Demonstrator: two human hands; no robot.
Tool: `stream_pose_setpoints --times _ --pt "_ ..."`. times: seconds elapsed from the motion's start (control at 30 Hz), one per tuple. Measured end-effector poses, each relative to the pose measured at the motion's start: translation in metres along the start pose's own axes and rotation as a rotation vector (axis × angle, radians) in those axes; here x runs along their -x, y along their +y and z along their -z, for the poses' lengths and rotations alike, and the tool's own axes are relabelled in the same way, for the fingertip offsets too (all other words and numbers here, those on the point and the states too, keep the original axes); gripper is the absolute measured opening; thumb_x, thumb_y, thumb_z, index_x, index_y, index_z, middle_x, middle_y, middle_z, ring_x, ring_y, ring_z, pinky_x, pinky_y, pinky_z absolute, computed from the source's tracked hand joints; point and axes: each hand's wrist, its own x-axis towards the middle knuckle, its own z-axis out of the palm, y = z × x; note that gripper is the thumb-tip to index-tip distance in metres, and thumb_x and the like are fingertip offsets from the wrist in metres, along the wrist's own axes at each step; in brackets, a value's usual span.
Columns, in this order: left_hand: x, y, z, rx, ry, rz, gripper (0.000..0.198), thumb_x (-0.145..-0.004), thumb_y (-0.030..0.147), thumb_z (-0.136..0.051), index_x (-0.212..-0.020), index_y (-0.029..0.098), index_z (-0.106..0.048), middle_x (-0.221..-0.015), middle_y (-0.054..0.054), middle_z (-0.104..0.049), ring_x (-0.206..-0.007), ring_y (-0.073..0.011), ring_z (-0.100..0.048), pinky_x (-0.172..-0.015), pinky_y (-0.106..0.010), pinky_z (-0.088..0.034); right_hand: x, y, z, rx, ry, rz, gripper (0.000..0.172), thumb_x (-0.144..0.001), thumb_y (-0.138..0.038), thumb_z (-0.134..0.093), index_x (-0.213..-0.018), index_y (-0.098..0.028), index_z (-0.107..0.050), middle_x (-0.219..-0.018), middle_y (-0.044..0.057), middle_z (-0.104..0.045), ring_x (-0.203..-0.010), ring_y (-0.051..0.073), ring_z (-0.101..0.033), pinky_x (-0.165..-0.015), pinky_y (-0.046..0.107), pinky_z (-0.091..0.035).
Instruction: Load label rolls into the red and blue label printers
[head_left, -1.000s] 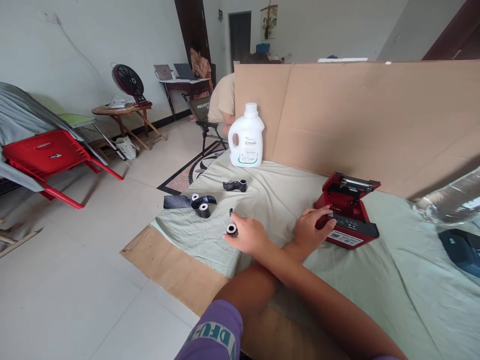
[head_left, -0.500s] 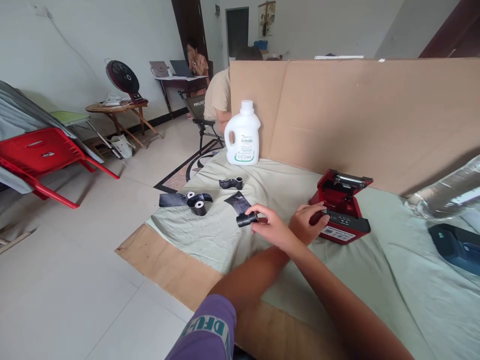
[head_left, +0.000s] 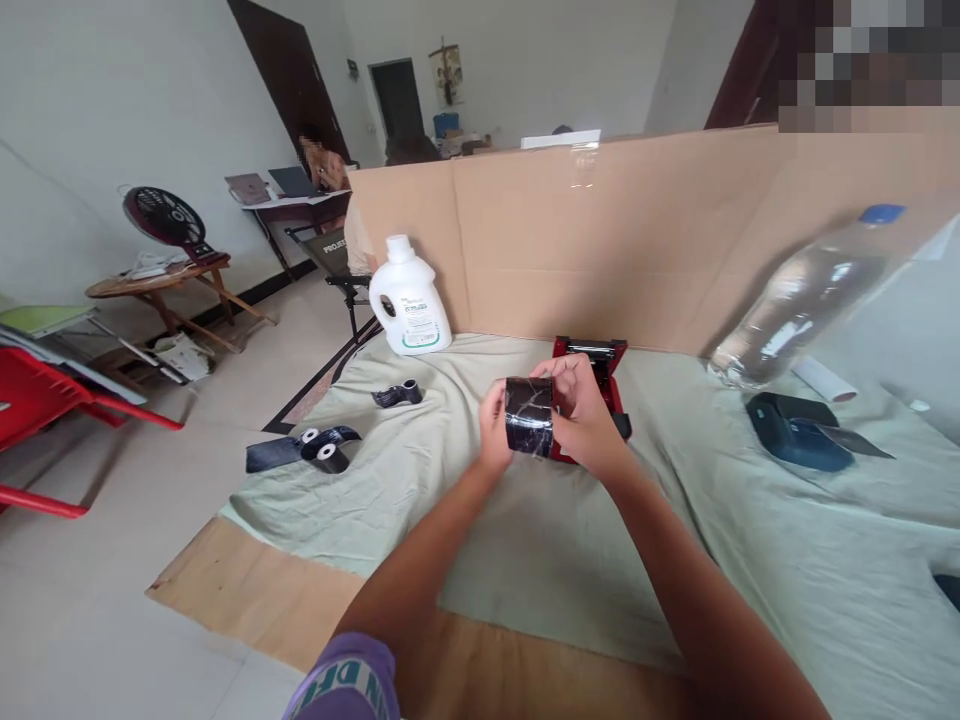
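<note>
Both hands hold a glossy black paper roll (head_left: 529,416), its strip bowed out toward me with pale crease lines. My left hand (head_left: 494,424) grips its left edge, fingers partly behind it. At the right edge, my right hand (head_left: 581,408) has its fingers curled around the roll. Directly behind my right hand stands a small red printer (head_left: 616,392) with its lid raised, and the hand hides much of it. To the left on the cloth lie black paper rolls with white cores (head_left: 331,458) and another partly unrolled black roll (head_left: 399,393).
A white detergent jug (head_left: 411,305) stands before a cardboard panel (head_left: 600,240). At right are a large clear bottle (head_left: 810,290), a dark blue device (head_left: 799,432) and a white tube (head_left: 823,378). A green cloth (head_left: 540,560) covers the wooden board (head_left: 255,570). People sit beyond the panel.
My left hand has left the printer and my arms are uncrossed. The black roll has been lifted from the cloth into both hands. The view has turned right.
</note>
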Motion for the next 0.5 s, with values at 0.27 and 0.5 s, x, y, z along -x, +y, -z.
stream_pose_setpoints --times 0.27,0.5 --pt "-0.015 0.018 0.014 -0.052 -0.324 -0.174 0.043 -0.091 0.037 -0.056 -0.131 0.022 -0.053 -0.096 -0.005 -0.066 -0.08 -0.0148 -0.063 -0.073 -0.027 -0.052 0.001 -0.004 0.05 0.171 -0.135 0.042 0.043 -0.077 -0.02 -0.067 -0.112 -0.027 -0.042 -0.119 0.007 -0.056 -0.107 0.02 -0.058 -0.092 0.034 -0.047" --pt "-0.014 0.022 0.007 -0.08 -0.355 -0.299 0.022 -0.082 0.017 -0.059 -0.104 0.023 -0.06 -0.116 -0.008 -0.063 -0.105 -0.0191 -0.063 -0.077 -0.028 -0.053 0.002 -0.003 0.072 0.191 -0.155 -0.202 0.021 -0.08 -0.025 -0.057 -0.101 -0.022 -0.055 -0.098 0.002 -0.062 -0.076 0.014 -0.058 -0.07 0.029 -0.047"
